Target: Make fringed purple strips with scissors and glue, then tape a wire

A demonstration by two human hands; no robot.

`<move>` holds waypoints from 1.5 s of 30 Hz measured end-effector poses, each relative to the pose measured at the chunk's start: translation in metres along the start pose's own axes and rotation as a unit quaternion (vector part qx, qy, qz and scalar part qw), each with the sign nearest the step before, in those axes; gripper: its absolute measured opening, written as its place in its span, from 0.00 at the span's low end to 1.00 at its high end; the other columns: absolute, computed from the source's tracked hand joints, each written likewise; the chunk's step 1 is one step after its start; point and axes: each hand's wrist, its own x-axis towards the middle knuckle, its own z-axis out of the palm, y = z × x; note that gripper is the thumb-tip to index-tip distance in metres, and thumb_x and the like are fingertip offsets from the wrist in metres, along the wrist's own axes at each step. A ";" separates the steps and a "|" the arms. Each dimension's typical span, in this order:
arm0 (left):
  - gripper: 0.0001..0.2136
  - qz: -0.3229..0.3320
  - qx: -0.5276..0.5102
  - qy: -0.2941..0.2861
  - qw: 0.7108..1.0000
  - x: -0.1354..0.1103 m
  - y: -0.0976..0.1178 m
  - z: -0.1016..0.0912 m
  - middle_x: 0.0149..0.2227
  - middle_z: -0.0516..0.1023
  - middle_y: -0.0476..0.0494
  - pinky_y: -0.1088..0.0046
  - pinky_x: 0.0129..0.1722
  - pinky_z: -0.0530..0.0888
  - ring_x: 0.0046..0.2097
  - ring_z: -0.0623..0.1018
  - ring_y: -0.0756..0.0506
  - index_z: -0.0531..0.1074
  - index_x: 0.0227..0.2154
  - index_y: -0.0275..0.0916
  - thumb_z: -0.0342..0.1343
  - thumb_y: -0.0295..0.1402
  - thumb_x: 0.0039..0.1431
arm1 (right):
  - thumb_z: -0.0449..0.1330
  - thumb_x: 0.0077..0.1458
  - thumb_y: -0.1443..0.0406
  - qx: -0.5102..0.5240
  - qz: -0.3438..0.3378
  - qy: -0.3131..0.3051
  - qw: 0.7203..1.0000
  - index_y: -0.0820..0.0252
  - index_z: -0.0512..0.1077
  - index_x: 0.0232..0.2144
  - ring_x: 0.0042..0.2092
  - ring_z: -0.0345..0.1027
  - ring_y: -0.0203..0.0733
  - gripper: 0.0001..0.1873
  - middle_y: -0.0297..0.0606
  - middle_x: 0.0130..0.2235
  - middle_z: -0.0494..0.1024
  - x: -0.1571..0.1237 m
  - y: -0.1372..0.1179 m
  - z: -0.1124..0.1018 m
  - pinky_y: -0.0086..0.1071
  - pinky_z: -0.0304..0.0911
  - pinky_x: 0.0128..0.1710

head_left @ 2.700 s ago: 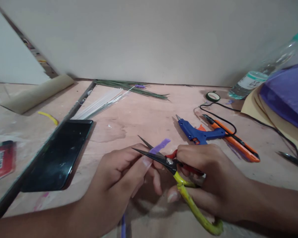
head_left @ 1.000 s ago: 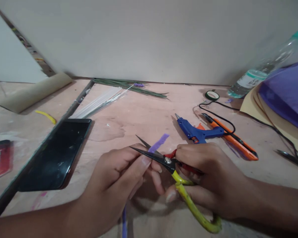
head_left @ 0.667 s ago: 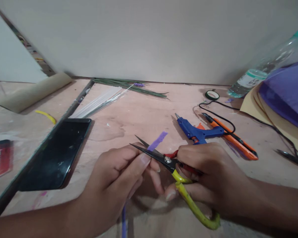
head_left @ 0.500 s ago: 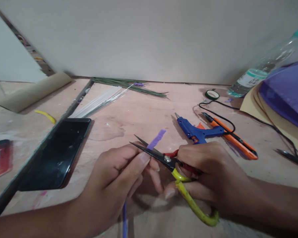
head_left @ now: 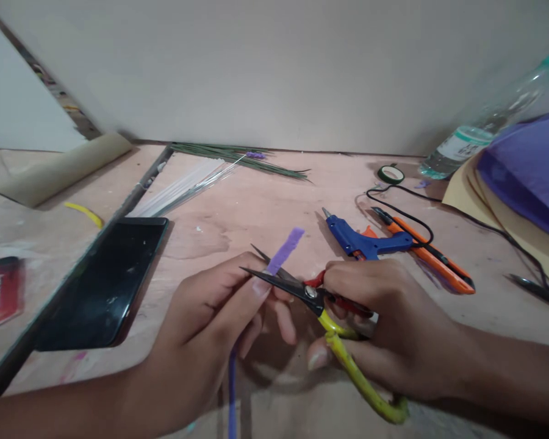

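Purple strip (head_left: 285, 251) is pinched in the fingers (head_left: 249, 299) of the left hand (head_left: 208, 323) — likely to steady it between the parted scissors (head_left: 310, 292) — which the right hand (head_left: 393, 329) grips.

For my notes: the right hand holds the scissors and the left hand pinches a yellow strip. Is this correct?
The colour is wrong: the head view shows the left hand pinching a purple strip. The right hand does hold the scissors.

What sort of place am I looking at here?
Probably a craft worktable, perhaps in a small workshop or at home: a blue glue gun and an orange utility knife lie on it, and the right hand holds open scissors at a purple strip.
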 end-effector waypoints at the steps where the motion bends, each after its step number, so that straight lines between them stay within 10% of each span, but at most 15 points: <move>1: 0.12 0.007 0.014 0.001 1.000 0.001 0.001 0.000 0.26 0.83 0.47 0.78 0.20 0.65 0.22 0.69 0.51 0.82 0.35 0.39 0.59 0.40 0.71 | 0.71 0.63 0.47 0.003 -0.003 0.000 1.000 0.57 0.64 0.24 0.26 0.53 0.34 0.29 0.27 0.25 0.64 0.000 0.000 0.000 0.31 0.49 0.28; 19: 0.18 0.061 0.117 0.006 0.991 0.003 -0.002 -0.006 0.23 0.83 0.49 0.78 0.23 0.69 0.23 0.76 0.52 0.84 0.24 0.42 0.56 0.34 0.71 | 0.66 0.67 0.44 -0.008 -0.007 0.007 1.000 0.57 0.60 0.22 0.23 0.50 0.31 0.32 0.26 0.22 0.62 0.001 -0.001 -0.001 0.30 0.47 0.25; 45: 0.15 0.012 -0.004 0.001 1.000 0.002 -0.005 -0.002 0.25 0.81 0.50 0.79 0.22 0.64 0.22 0.67 0.53 0.84 0.30 0.42 0.60 0.39 0.72 | 0.71 0.65 0.49 0.004 -0.013 0.014 1.000 0.58 0.63 0.25 0.27 0.54 0.32 0.28 0.26 0.25 0.65 0.000 0.001 0.002 0.30 0.49 0.28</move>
